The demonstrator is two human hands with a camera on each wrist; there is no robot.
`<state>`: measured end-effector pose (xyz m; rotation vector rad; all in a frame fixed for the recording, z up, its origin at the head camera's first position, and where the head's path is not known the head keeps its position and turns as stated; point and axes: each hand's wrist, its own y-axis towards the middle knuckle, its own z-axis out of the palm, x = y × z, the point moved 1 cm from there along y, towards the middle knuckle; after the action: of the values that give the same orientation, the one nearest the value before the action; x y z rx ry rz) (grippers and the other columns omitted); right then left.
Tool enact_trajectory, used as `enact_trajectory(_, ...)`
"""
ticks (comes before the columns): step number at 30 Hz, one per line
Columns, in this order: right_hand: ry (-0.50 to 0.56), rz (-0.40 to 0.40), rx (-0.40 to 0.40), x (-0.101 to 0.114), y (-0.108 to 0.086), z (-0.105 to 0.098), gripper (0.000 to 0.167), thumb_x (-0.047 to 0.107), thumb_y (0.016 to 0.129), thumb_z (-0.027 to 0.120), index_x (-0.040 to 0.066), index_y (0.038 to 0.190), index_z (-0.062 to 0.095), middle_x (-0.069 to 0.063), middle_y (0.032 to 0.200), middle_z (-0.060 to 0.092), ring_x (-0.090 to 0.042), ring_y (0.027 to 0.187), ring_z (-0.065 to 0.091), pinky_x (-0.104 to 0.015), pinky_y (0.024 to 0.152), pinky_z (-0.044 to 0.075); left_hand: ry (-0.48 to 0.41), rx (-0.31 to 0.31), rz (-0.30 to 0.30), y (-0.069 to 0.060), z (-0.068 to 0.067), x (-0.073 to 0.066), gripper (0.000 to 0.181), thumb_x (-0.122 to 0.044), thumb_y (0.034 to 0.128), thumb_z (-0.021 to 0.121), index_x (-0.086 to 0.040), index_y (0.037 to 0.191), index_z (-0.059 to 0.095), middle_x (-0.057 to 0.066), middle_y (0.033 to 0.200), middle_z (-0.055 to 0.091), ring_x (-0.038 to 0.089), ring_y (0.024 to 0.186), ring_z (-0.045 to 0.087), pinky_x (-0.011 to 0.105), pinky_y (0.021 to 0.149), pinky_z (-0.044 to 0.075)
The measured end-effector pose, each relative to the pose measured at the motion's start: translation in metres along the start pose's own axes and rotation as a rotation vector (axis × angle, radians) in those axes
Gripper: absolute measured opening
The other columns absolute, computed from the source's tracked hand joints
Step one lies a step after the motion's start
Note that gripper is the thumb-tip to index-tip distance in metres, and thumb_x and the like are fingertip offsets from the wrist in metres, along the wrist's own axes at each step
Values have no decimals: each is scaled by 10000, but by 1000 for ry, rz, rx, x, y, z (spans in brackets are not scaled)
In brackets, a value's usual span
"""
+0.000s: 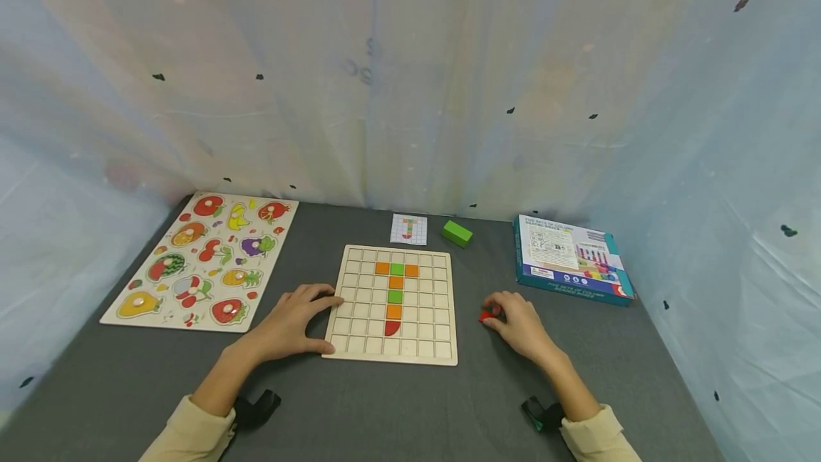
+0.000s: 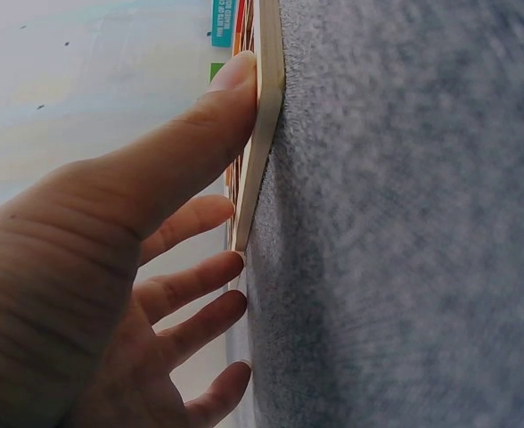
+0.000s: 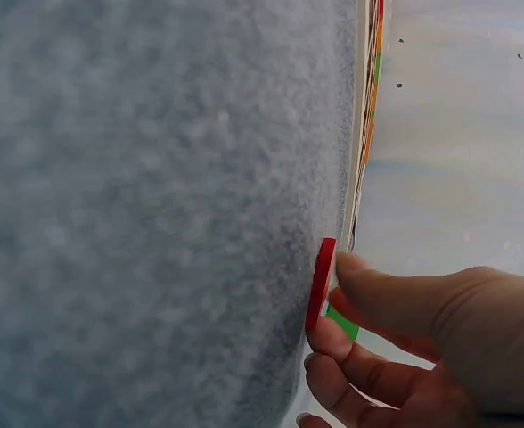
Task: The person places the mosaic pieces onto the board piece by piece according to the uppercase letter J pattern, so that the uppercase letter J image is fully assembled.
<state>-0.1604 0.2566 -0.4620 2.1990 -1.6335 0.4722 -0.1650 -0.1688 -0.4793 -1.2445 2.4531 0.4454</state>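
Note:
A wooden grid board [image 1: 423, 351] lies flat on the table, with orange and green squares in a T shape and a red quarter-round piece [image 1: 392, 328] at the foot of its stem. Along the board's left edge, my left hand [image 1: 288, 324] is spread, its thumb touching the near corner and its index finger the side. To the right of the board, my right hand [image 1: 518, 323] pinches a small red piece [image 3: 321, 283] between thumb and fingers, low over the grey cloth. Part of that piece is hidden by the fingers.
Behind the board lie a pattern card [image 1: 409, 229] with a similar figure and a green block [image 1: 457, 234]. A fruit puzzle board [image 1: 212, 262] occupies the left side. On the right is a teal-edged flat box [image 1: 571, 259]. Pale curtains [image 1: 410, 91] hang around the table.

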Motion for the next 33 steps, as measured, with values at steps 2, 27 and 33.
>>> enact_trajectory(2,-13,1,2,0,1,0,166,84,833,802,81,971,710,20,808,547,-161,782,450,-389,739,331,2,-3,2,0,0,0,799,-524,717,851,-149,1376,598,125,1411,480,345,1296,419,632,972,328)
enact_trajectory(27,57,26,38,3,4,-3,200,-13,787,815,57,931,695,-5,779,597,-115,698,509,-328,656,447,0,-2,5,1,1,1,806,-523,715,852,-143,1378,596,121,1410,478,345,1300,416,625,976,326)
enact_trajectory(33,67,7,53,3,3,-3,165,-8,799,806,60,907,702,11,761,570,-117,685,488,-311,645,433,-1,-8,8,-1,0,0,803,-527,716,850,-148,1376,597,119,1407,479,351,1295,421,623,958,336)
